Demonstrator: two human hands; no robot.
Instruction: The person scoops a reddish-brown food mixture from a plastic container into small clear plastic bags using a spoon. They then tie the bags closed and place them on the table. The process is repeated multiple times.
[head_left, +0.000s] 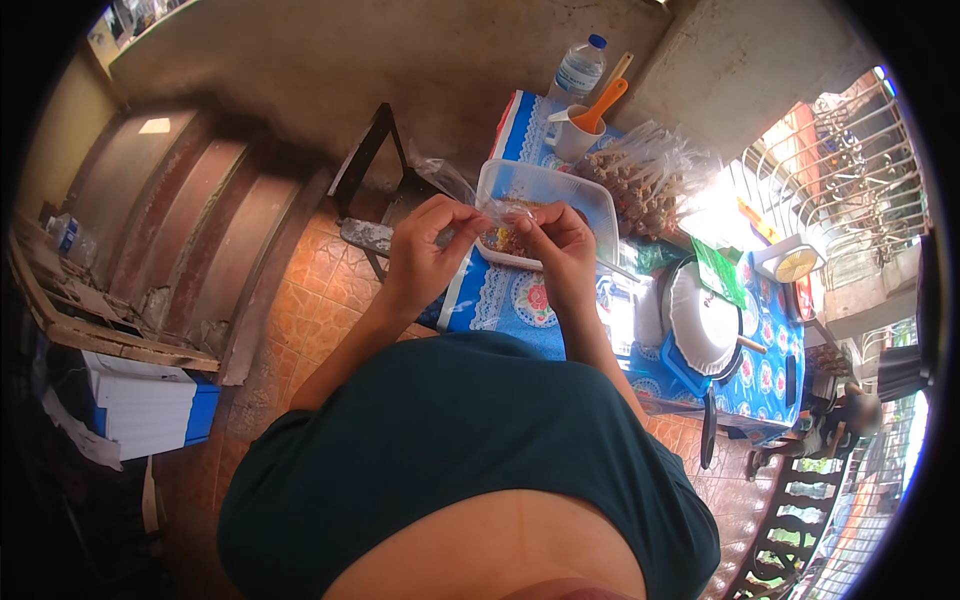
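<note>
A small clear plastic bag (504, 211) is pinched between my two hands over a white plastic tub (546, 174). My left hand (435, 244) grips its one side with thumb and forefinger, while my right hand (559, 236) holds the other side. Brown crumbly bits (504, 244) lie in the tub below, partly hidden by my hands. Beside the tub, at the right, is a heap of filled, knotted clear plastic bags (645, 180) with brown contents.
On the flowered blue tablecloth (495, 300) stand a white mug (576, 139) with an orange-handled utensil, a water bottle (580, 69), and a pan (707, 427) under white plates (701, 319). A small fan (795, 262) stands farther right. A person (844, 424) sits beyond the table.
</note>
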